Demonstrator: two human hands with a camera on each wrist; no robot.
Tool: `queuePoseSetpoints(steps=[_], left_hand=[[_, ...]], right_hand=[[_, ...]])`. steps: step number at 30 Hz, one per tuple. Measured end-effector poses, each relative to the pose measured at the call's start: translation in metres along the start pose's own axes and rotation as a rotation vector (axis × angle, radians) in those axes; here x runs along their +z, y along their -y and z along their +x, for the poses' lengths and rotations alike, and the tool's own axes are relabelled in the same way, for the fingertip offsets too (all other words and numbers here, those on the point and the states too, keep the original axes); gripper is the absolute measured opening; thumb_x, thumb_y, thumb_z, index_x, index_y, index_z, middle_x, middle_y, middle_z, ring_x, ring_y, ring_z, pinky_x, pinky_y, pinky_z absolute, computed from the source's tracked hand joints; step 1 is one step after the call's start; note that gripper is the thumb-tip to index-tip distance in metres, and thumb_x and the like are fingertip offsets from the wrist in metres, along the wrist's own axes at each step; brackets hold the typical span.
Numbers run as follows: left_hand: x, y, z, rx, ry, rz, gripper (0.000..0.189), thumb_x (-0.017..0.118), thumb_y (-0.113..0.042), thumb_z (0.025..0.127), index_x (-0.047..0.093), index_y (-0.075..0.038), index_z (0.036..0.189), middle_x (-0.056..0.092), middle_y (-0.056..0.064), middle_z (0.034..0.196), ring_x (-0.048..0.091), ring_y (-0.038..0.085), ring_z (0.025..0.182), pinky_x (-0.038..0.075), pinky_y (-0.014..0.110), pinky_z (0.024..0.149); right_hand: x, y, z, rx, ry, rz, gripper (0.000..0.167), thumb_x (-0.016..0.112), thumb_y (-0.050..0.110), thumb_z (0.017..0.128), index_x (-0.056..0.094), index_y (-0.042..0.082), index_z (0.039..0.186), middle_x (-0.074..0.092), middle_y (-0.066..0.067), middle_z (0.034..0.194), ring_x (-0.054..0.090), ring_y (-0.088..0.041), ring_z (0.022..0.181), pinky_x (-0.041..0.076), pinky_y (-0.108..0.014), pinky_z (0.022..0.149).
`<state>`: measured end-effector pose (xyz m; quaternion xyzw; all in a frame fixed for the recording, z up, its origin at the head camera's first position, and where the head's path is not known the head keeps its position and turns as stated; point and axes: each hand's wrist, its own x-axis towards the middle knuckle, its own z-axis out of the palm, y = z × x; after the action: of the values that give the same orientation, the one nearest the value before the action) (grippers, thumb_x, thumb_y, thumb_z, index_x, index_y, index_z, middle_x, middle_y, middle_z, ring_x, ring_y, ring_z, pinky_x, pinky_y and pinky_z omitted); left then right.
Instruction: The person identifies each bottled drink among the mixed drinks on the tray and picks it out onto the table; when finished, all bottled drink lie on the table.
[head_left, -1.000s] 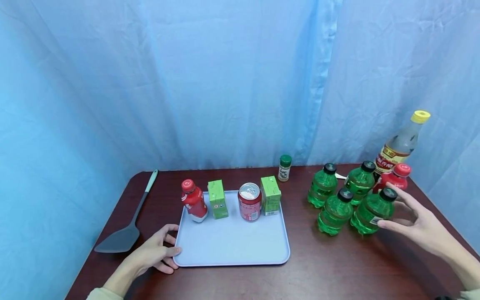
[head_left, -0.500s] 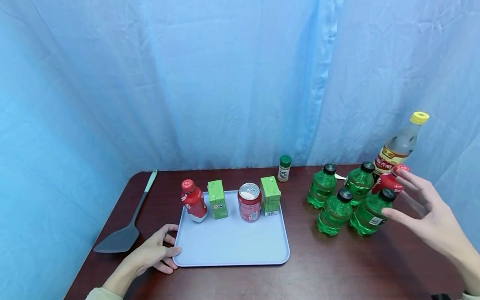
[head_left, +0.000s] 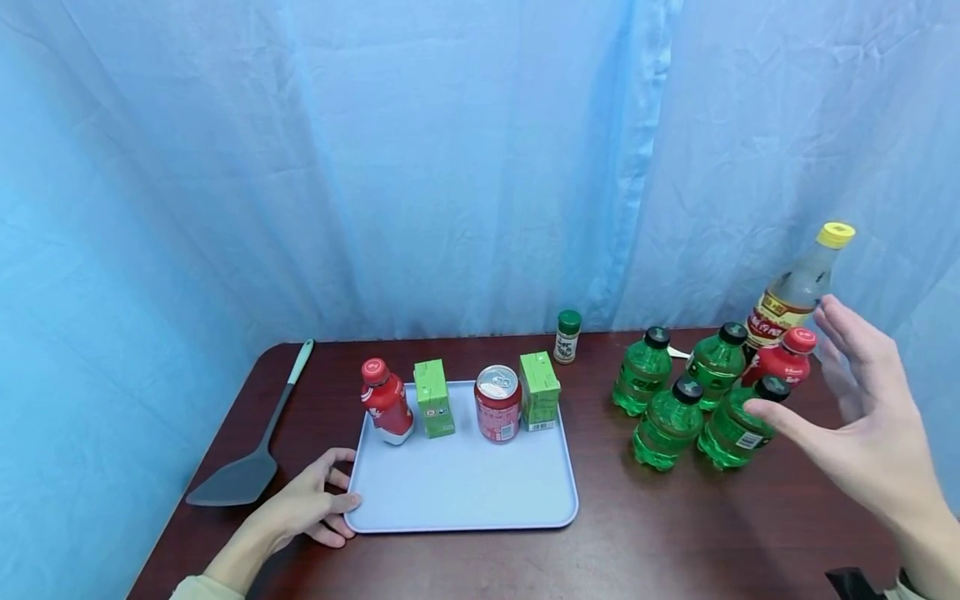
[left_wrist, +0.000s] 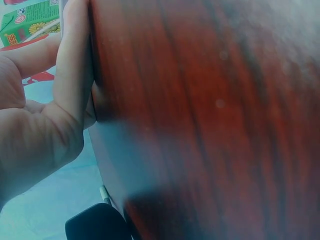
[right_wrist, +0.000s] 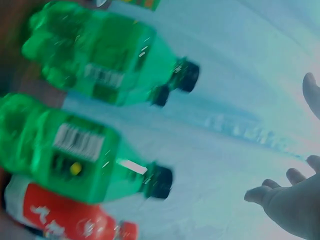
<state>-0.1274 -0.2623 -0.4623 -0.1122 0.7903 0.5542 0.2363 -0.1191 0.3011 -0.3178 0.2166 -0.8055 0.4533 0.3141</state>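
Observation:
My left hand (head_left: pixel 311 504) grips the left edge of a pale blue tray (head_left: pixel 465 500) near its front corner, thumb at the rim. In the left wrist view its fingers (left_wrist: pixel 72 60) lie along the table edge. On the tray's back half stand a red bottle (head_left: pixel 387 408), two green drink cartons (head_left: pixel 435 400) and a red soda can (head_left: pixel 498 408). My right hand (head_left: pixel 873 425) is held up with fingers spread, holding nothing. It is raised beside several green soda bottles (head_left: pixel 738 429) with black caps; the right wrist view shows it apart from a green bottle (right_wrist: pixel 75 155).
A second red bottle (head_left: pixel 783 358) stands behind the green bottles, with a tall yellow-capped bottle (head_left: pixel 787 300) at its back. A green-capped spice jar (head_left: pixel 567 337) stands behind the tray. A spatula (head_left: pixel 255 471) lies at left. Blue curtains (head_left: pixel 465 167) enclose the table.
My right hand has drawn away from the front right green bottle, rising and moving right. My left hand and the tray stay put.

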Motion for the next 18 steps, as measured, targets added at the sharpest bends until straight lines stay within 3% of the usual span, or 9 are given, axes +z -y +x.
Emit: queuePoseSetpoints(steps=[2, 7, 9, 18], left_hand=[[0.0, 0.0, 0.0, -0.002, 0.001, -0.001, 0.07, 0.073, -0.004, 0.09, 0.032, -0.004, 0.146, 0.048, 0.022, 0.112, 0.069, 0.033, 0.062, 0.061, 0.046, 0.057], [0.0, -0.001, -0.001, -0.006, 0.0, -0.005, 0.068, 0.072, -0.003, 0.091, 0.033, -0.005, 0.146, 0.049, 0.022, 0.112, 0.069, 0.033, 0.062, 0.062, 0.046, 0.057], [0.001, -0.002, -0.001, -0.002, 0.002, -0.007, 0.069, 0.072, -0.003, 0.091, 0.032, -0.004, 0.147, 0.049, 0.022, 0.113, 0.069, 0.033, 0.062, 0.062, 0.046, 0.057], [0.0, 0.0, 0.001, -0.001, -0.004, -0.004, 0.069, 0.072, -0.003, 0.091, 0.032, -0.004, 0.147, 0.049, 0.022, 0.113, 0.069, 0.034, 0.062, 0.061, 0.046, 0.056]], right_hand=[[0.006, 0.008, 0.002, -0.032, 0.003, 0.033, 0.113, 0.094, -0.004, 0.063, 0.03, -0.004, 0.156, 0.029, -0.021, 0.158, 0.029, -0.029, 0.148, 0.034, -0.023, 0.115], [0.022, 0.024, 0.005, -0.113, 0.017, 0.313, 0.109, 0.091, 0.024, 0.072, 0.026, -0.008, 0.154, 0.024, -0.024, 0.16, 0.027, -0.03, 0.149, 0.035, -0.023, 0.113], [0.027, 0.028, 0.006, -0.139, 0.027, 0.433, 0.107, 0.091, 0.014, 0.072, 0.026, -0.01, 0.154, 0.024, -0.025, 0.16, 0.028, -0.03, 0.148, 0.036, -0.024, 0.113], [0.042, 0.029, 0.009, -0.196, 0.066, 0.575, 0.103, 0.09, 0.003, 0.073, 0.026, -0.011, 0.153, 0.027, -0.028, 0.157, 0.033, -0.032, 0.146, 0.039, -0.027, 0.112]])
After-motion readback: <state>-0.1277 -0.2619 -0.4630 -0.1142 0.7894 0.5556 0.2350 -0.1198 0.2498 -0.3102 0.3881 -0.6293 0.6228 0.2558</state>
